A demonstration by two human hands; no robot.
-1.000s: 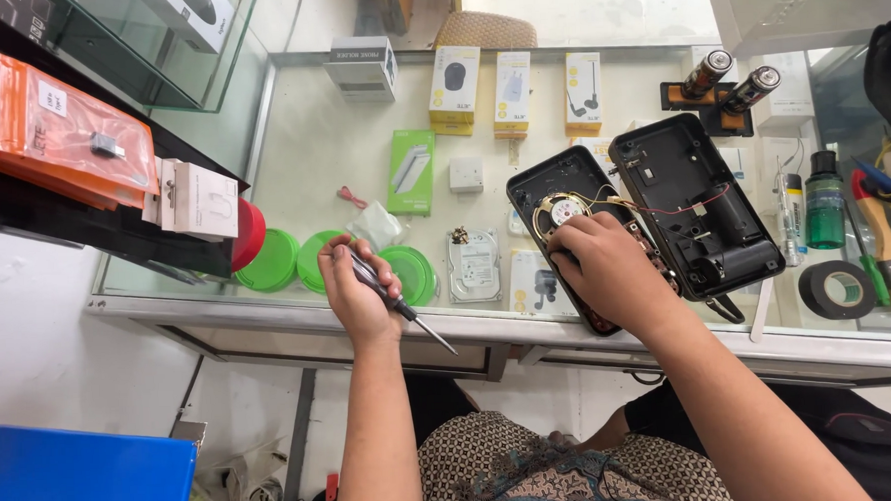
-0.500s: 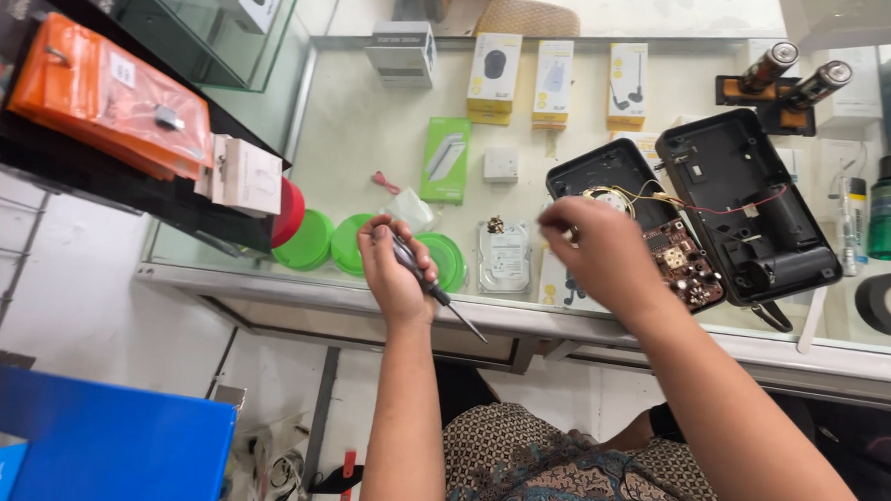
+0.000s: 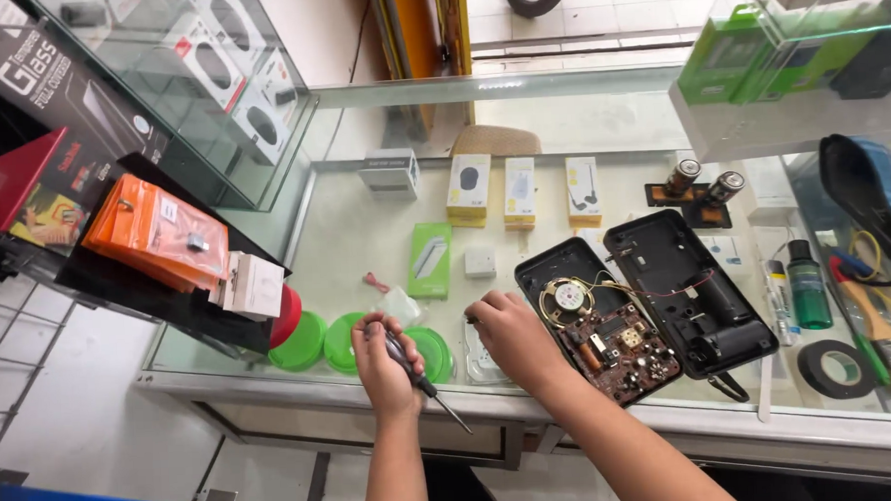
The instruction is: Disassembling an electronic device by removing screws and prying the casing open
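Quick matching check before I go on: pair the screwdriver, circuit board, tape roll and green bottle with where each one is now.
1 screwdriver
2 circuit board
3 black tape roll
4 green bottle

A lying flat at the counter's far right
B inside the opened black casing
C gripped in the left hand
D upright, right of the casing

Pairs: 1-C, 2-B, 3-A, 4-D

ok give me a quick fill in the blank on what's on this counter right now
1. The left hand holds a ____ with a dark handle.
2. The opened radio shows a round ____ beside its brown circuit board.
3. The right hand rests just ____ of the radio.
4. The lids by the left hand are coloured ____.

Missing words: screwdriver; speaker; left; green
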